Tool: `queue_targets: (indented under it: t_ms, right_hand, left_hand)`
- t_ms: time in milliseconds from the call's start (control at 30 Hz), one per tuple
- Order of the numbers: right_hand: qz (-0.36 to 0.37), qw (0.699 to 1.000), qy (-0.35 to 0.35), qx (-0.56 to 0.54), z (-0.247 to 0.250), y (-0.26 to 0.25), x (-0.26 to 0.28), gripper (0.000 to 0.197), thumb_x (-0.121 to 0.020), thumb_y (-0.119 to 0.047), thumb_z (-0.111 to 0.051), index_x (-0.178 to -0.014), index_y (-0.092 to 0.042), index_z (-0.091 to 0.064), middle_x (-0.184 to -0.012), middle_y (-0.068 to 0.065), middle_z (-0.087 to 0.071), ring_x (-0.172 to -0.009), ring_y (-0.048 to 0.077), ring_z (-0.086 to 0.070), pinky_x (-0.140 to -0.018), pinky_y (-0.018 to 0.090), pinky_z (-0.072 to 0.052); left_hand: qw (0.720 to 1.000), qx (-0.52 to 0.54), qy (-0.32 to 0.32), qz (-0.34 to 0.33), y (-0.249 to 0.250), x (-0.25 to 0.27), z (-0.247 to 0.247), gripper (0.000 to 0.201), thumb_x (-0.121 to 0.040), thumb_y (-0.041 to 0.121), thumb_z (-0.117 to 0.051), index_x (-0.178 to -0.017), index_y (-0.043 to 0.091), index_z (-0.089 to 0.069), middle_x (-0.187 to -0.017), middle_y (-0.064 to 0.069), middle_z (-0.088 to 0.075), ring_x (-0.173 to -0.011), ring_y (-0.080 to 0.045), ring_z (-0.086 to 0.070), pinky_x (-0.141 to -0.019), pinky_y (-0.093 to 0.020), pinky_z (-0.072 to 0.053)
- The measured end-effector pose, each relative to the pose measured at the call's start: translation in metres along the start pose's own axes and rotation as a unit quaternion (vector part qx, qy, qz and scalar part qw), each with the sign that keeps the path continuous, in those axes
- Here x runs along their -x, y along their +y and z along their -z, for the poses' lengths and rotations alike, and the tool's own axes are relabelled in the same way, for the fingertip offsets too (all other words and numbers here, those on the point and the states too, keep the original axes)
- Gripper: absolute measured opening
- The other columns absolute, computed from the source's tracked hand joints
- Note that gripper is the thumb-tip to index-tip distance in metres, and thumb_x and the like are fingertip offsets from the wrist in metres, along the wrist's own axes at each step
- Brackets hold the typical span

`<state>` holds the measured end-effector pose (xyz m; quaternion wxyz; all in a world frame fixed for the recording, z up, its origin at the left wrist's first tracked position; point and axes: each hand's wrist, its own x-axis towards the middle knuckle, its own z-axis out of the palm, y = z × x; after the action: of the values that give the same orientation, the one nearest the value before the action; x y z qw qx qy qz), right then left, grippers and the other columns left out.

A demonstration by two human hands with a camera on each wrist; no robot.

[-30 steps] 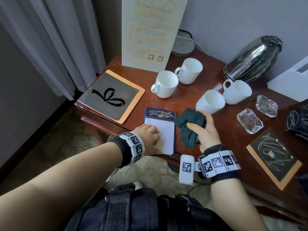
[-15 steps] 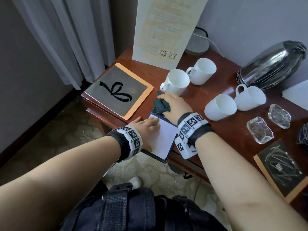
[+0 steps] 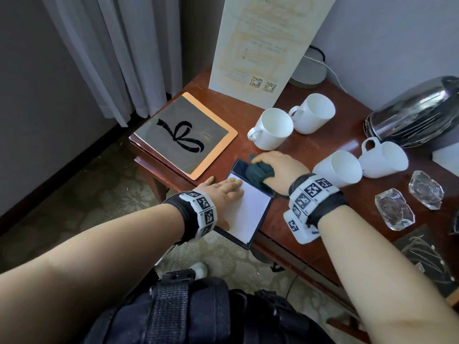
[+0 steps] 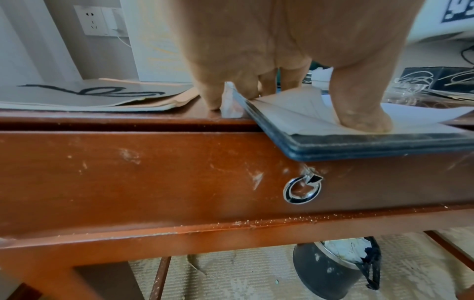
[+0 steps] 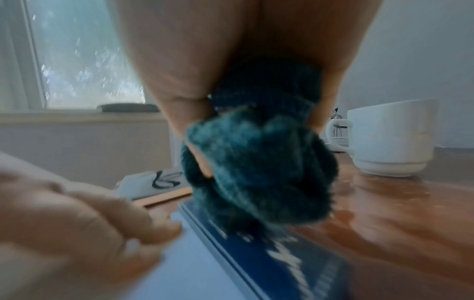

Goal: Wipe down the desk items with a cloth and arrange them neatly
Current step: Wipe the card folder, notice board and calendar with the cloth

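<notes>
A dark-blue notepad holder (image 3: 250, 209) with white paper lies at the desk's front edge, one corner overhanging (image 4: 359, 146). My left hand (image 3: 224, 194) lies flat on the paper, fingers straight, thumb pressing the sheet (image 4: 359, 113). My right hand (image 3: 278, 165) grips a bunched dark-green cloth (image 3: 258, 172) and holds it against the holder's dark top band (image 5: 282, 259). The cloth (image 5: 256, 168) fills the right wrist view, blurred.
Several white mugs (image 3: 273, 129) stand behind and to the right. A grey folder with a ribbon print (image 3: 183, 135) lies left, a tall card (image 3: 263, 45) at the back, a steel kettle (image 3: 417, 115) and glass ashtrays (image 3: 395, 209) right. A bin (image 4: 333, 263) sits under the desk.
My right hand brought the cloth from right of the notepad onto its top band and has drawn it slightly right along the band. The left hand stays flat on the paper.
</notes>
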<state>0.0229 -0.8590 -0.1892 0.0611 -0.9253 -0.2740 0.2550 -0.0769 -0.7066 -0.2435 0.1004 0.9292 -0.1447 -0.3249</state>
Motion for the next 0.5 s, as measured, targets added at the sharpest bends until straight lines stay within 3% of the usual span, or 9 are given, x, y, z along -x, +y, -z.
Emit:
queue_targets:
  t_ms: [67, 267, 367, 433, 500]
  right_hand:
    - [0.019, 0.998, 0.053, -0.04, -0.001, -0.011, -0.011, 0.053, -0.083, -0.005, -0.052, -0.132, -0.025, -0.046, -0.138, 0.003, -0.043, -0.121, 0.024, -0.046, -0.099, 0.037, -0.041]
    - [0.0, 1.0, -0.021, 0.022, -0.022, 0.003, -0.007, 0.054, -0.082, 0.001, -0.042, -0.126, -0.029, -0.048, -0.136, -0.004, -0.037, -0.117, 0.027, -0.038, -0.096, 0.04, -0.041]
    - [-0.019, 0.996, -0.074, 0.045, -0.019, 0.03, 0.01, 0.046, -0.083, -0.005, -0.045, -0.118, -0.035, -0.054, -0.123, -0.007, -0.04, -0.109, 0.023, -0.043, -0.095, 0.035, -0.041]
    - [-0.015, 0.991, -0.117, 0.057, -0.011, 0.039, 0.014, 0.042, -0.082, -0.008, -0.047, -0.1, -0.044, -0.059, -0.108, -0.01, -0.045, -0.099, 0.021, -0.05, -0.088, 0.03, -0.043]
    - [-0.012, 0.994, -0.103, 0.04, -0.003, 0.039, 0.008, 0.038, -0.08, -0.009, -0.049, -0.094, -0.042, -0.062, -0.105, -0.007, -0.051, -0.097, 0.023, -0.055, -0.085, 0.031, -0.046]
  left_hand:
    - [1.0, 0.001, -0.002, 0.002, 0.001, 0.0, 0.001, 0.094, -0.082, 0.047, -0.062, -0.149, 0.028, 0.001, -0.155, 0.01, 0.015, -0.143, -0.009, 0.01, -0.115, -0.041, 0.004]
    - [1.0, -0.003, -0.008, 0.012, 0.002, -0.001, 0.001, 0.095, -0.082, 0.047, -0.062, -0.149, 0.028, 0.002, -0.155, 0.01, 0.016, -0.143, -0.009, 0.01, -0.116, -0.04, 0.003]
    - [1.0, 0.003, -0.003, 0.006, 0.001, -0.001, 0.0, 0.095, -0.081, 0.05, -0.063, -0.149, 0.027, 0.001, -0.156, 0.01, 0.013, -0.144, -0.009, 0.009, -0.116, -0.04, 0.002]
    - [1.0, 0.006, -0.001, 0.005, 0.001, 0.0, 0.0, 0.095, -0.081, 0.049, -0.063, -0.149, 0.027, 0.0, -0.156, 0.01, 0.013, -0.144, -0.009, 0.009, -0.116, -0.04, 0.002]
    - [1.0, 0.007, 0.0, 0.006, 0.002, 0.001, 0.002, 0.095, -0.082, 0.048, -0.063, -0.149, 0.027, 0.0, -0.156, 0.01, 0.013, -0.143, -0.009, 0.01, -0.116, -0.04, 0.003]
